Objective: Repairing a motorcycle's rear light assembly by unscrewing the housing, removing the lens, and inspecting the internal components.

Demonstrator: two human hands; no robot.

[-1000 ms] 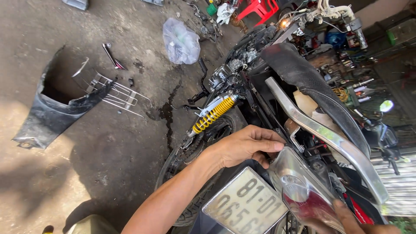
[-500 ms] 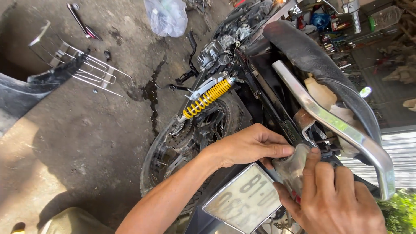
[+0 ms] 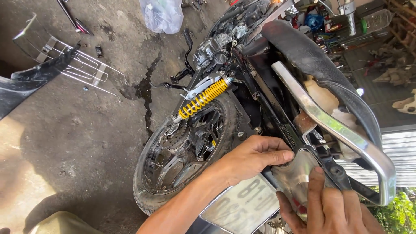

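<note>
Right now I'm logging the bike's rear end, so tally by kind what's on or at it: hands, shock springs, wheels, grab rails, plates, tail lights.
Hands: 2 (left hand, right hand)
Yellow shock spring: 1
Rear wheel: 1
Chrome grab rail: 1
Plate: 1
Tail light: 1
Total: 7

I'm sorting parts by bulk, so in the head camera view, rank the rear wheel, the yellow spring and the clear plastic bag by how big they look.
1. Rear wheel, largest by far.
2. Clear plastic bag, partly cut off at the top and farther away, so unsure.
3. Yellow spring, looking close to the bag.
</note>
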